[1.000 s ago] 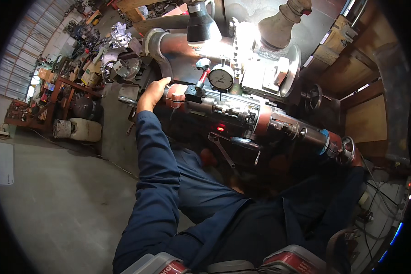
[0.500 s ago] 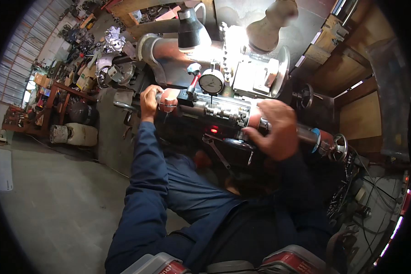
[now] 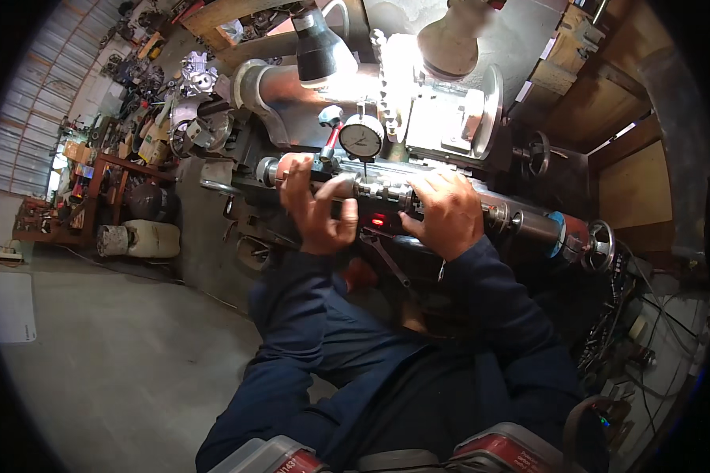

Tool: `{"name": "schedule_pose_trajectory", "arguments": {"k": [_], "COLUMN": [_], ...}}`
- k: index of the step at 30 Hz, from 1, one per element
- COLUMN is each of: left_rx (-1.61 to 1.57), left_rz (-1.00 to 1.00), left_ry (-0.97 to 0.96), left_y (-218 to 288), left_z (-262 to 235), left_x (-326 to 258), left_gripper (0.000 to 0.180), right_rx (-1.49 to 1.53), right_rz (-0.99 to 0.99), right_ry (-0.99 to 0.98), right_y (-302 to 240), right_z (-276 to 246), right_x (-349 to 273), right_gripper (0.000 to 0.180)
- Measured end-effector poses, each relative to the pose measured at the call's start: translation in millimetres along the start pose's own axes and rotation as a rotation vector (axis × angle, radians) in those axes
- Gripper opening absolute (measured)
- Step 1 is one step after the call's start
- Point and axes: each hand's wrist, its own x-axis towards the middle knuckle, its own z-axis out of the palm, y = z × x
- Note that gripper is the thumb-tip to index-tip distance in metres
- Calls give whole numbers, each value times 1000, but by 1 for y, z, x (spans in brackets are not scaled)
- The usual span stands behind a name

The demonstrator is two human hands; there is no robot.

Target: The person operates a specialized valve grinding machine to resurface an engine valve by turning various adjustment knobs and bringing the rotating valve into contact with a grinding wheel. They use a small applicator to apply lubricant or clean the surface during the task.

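Left hand fingers wrapped round metal shaft | right hand fingers curled over shaft | dial gauge just above | lamp overhead

We have the long steel shaft lying crosswise in front of us, running from upper left down to the right. Our left hand wraps its left part; our right hand lies on it just to the right. Between the two hands, above the shaft, the round white-faced dial gauge stands with its stem pointing down at the shaft. Behind the gauge hangs the black cone-shaped work lamp. At the shaft's far right end sits the small spoked metal handwheel. The grey concrete floor spreads to our lower left
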Motion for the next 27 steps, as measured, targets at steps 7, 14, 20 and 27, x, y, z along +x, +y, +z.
{"name": "schedule_pose_trajectory", "arguments": {"k": [7,14,20,27], "left_rx": [77,103,134,-139], "left_rz": [-24,-42,-21,-254], "left_ry": [-54,-50,-16,242], "left_y": [1,2,1,-32], "left_z": [13,14,18,2], "left_x": [-4,-5,-3,6], "left_gripper": [27,21,18,31], "right_rx": [19,16,20,4], "right_rz": [-15,-16,-29,-16], "right_ry": [41,44,59,45], "right_y": [2,0,1,1], "right_z": [1,1,1,1], "right_x": [1,2,1,2], "right_gripper": [45,41,45,44]}}
